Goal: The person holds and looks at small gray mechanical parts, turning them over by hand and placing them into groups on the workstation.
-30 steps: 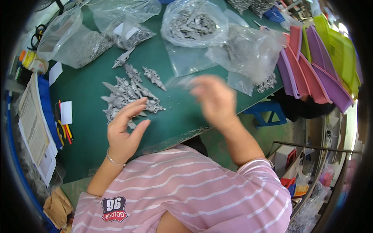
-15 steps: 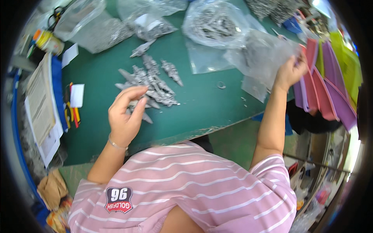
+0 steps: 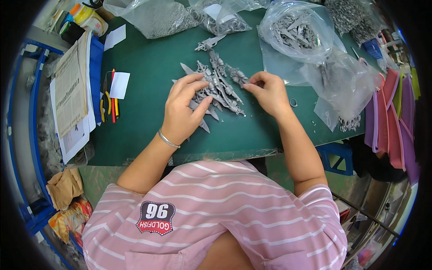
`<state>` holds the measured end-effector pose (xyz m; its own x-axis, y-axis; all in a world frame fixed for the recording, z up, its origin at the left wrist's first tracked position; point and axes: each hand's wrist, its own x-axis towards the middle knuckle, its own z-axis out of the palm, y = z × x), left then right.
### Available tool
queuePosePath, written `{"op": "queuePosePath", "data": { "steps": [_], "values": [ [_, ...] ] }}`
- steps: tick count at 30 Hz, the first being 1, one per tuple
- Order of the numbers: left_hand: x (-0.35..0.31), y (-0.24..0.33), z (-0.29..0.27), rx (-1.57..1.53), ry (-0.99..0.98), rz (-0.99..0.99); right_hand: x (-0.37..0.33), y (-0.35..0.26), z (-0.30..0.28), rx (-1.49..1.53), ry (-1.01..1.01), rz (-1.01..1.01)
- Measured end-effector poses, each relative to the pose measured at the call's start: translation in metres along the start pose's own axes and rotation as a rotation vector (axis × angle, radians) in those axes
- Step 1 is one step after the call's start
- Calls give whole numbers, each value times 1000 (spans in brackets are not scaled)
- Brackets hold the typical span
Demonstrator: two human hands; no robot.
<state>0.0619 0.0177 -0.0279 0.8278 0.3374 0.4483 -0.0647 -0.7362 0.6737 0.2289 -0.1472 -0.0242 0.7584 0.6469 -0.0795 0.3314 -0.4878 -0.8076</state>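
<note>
On the green table lies a loose pile of grey, ornate, dagger-like pieces [image 3: 220, 92], some with pointed blades. My left hand [image 3: 184, 108] rests over the pile's left side, fingers bent and spread, thumb apart; its palm hides part of the pile. To the right of the pile, a separate grey dagger-like piece [image 3: 236, 75] lies on the table. At its lower right end the thumb and forefinger of my right hand [image 3: 271, 95] are pinched together on it. A small ring-shaped item [image 3: 293, 102] lies right of that hand.
Clear bags of grey parts [image 3: 173, 20] line the back, with an opened bag [image 3: 294, 31] at back right. A crumpled clear bag [image 3: 342, 85] lies at right beside pink and purple bins [image 3: 389, 117]. At left are papers [image 3: 72, 85], a white card [image 3: 119, 85] and pens [image 3: 113, 101].
My right hand has come left from the crumpled bag to the separate grey piece and pinched its end. My left hand stays over the pile. The view has shifted, moving the scene rightward.
</note>
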Motion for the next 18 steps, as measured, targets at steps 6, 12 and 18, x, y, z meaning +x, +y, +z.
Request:
{"op": "queuePosePath", "data": {
  "steps": [6,12,18],
  "values": [
    [-5,42,-2,-553,31,-199,-48,-19,13,715,-26,-102],
    [-9,52,-10,-452,87,1,-60,-28,25,524,62,-498],
    [-10,52,-14,-442,62,43,-60,-32,22,328,131,-646]
  ]
}}
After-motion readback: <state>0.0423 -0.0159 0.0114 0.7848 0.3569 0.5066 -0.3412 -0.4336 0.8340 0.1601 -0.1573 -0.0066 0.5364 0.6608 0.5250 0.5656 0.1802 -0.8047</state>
